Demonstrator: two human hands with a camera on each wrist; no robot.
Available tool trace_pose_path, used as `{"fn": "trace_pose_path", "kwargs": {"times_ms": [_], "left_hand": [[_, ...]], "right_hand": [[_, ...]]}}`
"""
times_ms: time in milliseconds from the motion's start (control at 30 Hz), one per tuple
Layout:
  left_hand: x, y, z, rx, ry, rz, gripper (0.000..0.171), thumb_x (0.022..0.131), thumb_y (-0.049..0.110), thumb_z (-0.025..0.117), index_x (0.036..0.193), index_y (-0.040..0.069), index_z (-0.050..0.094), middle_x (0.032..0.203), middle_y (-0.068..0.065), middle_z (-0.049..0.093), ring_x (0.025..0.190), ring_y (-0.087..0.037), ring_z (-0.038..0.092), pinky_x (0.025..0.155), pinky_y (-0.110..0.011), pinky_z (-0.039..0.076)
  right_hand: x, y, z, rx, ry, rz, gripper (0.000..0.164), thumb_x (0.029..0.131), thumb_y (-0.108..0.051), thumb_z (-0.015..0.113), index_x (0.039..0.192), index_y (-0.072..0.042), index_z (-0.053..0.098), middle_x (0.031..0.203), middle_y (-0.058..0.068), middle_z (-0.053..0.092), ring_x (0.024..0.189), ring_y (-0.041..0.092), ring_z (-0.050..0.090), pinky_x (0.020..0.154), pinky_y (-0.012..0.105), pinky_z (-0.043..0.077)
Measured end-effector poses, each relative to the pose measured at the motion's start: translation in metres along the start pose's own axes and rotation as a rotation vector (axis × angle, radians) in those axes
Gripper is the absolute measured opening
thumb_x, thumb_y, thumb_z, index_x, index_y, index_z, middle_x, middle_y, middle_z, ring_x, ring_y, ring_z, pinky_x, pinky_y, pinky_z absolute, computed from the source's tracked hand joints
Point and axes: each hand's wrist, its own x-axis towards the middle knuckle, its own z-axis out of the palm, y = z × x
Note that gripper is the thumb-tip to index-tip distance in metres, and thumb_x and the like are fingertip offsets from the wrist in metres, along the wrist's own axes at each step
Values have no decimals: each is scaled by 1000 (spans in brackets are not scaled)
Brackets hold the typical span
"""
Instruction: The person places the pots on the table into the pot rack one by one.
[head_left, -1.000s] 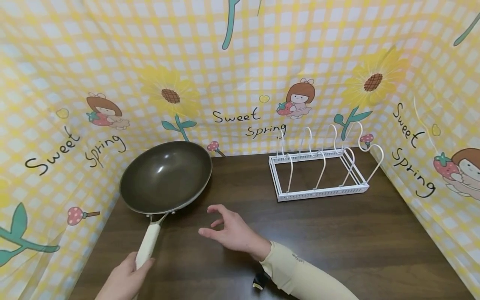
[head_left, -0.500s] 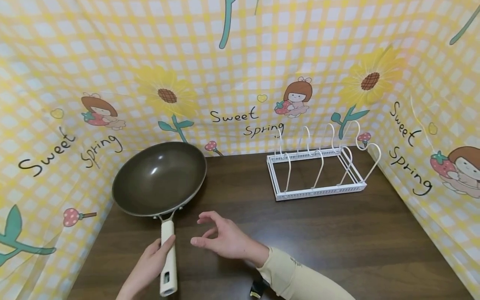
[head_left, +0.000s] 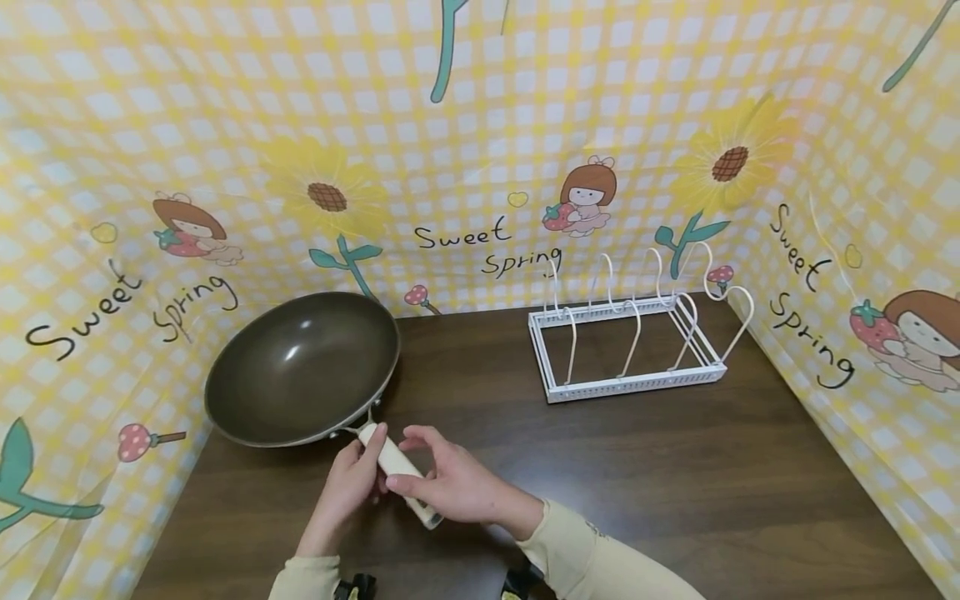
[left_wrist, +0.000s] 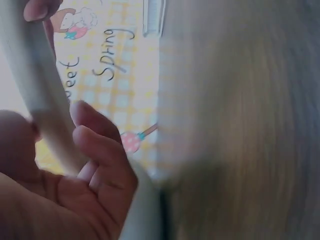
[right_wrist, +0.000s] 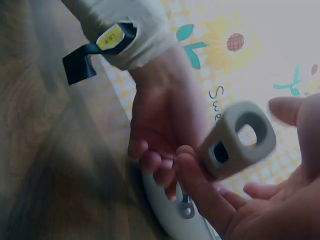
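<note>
A deep frying pan with a dark inside and a pale outside is at the left, its cream handle angled down to the right. My left hand grips this handle close to the pan, thumb along the top. At the handle's free end, my right hand is spread around it. In the right wrist view, the hollow handle end lies between that hand's thumb and fingers; the thumb stands apart from it and the fingertips are right at its side. The left wrist view shows the left fingers curled beside the handle.
A white wire rack with several upright loops stands at the back right of the dark wooden table. Yellow checked cloth walls in the back and both sides. Black straps sit by the wrists.
The handle has swung from pointing down-left to down-right, left hand with it. The pan has shifted slightly left in view. The right hand now surrounds the handle's end.
</note>
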Motion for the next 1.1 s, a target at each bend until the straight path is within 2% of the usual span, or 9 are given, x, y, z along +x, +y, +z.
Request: {"fn": "trace_pose_path", "kwargs": {"times_ms": [100,167,333,433,567,733,867,967,1100], "left_hand": [[15,-1,6,-189,5,-50,51,101,51,55,109,1,49,67,1,54,55,-11,52,52,-25,47],[23,-1,7,-336,18,-85,48,100,47,60,112,2,50,74,2,58,61,-11,59,57,-23,50],[39,0,5,-722,3,-151,26,101,33,64,106,8,60,93,-2,62,87,-15,65,85,-27,55],[45,3,5,-895,-38,-202,17,103,27,61,105,10,60,97,-4,59,93,-18,62,95,-32,52],[52,8,6,-1087,-61,-272,13,102,22,61,102,9,58,91,-3,60,87,-15,62,87,-28,54],[60,12,10,-1331,-131,-268,11,103,15,56,98,6,55,81,-5,58,73,-14,59,69,-23,53],[63,13,14,-1427,-197,-253,15,104,19,54,97,6,51,78,-4,56,67,-13,55,62,-22,47],[64,13,17,-1433,-199,-252,18,104,23,55,96,8,49,73,-1,52,62,-10,50,58,-20,43],[63,13,21,-1468,-190,-275,21,104,24,54,92,9,46,65,1,46,53,-8,42,53,-19,39]], "right_hand": [[-1,0,-4,76,12,33,64,97,-26,70,149,-6,39,143,7,55,70,9,67,62,22,53],[-1,0,-3,129,1,58,64,97,-22,70,149,-5,37,144,7,53,69,13,68,60,23,53],[1,-1,1,171,-3,108,62,97,-14,67,150,-5,36,144,7,51,63,16,67,55,27,54],[2,-1,3,182,15,137,59,97,-11,64,150,-4,37,144,7,51,57,16,64,52,28,53],[3,0,5,240,39,191,57,99,-10,61,150,-3,36,140,10,51,54,16,61,45,27,49],[6,3,0,350,45,271,58,97,-11,59,149,0,36,122,11,59,52,15,58,40,26,46],[10,9,-7,429,4,327,51,95,-11,56,142,1,44,105,11,68,50,14,55,39,24,45],[12,14,-11,483,-29,370,37,93,-11,55,128,0,54,96,9,70,49,12,51,38,22,42],[12,24,-10,533,-51,421,29,93,-17,56,114,1,56,84,5,66,46,8,45,38,19,35]]}}
